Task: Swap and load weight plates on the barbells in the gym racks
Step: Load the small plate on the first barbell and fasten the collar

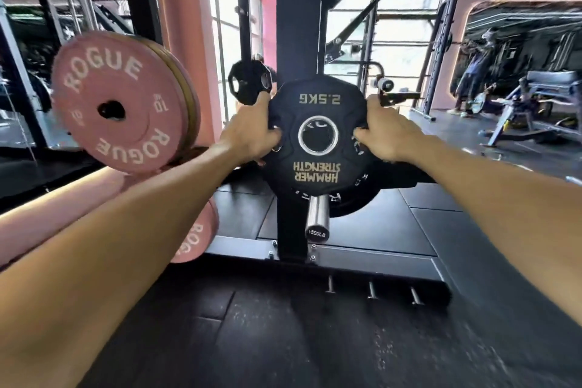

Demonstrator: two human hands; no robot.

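One cam only, head-worn, wide-angle, looking fwd and slightly down along both outstretched arms. Close range: left hand at 10 o'clock of centre, right hand at 2 o'clock, rack upright dead ahead at 12. Floor mat fills 6 o'clock. Edges bend from lens distortion. No 2nd view to overlap.

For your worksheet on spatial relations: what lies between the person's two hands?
In the head view, the black 2.5 kg plate lies between the left hand and right hand; both grip its edges.
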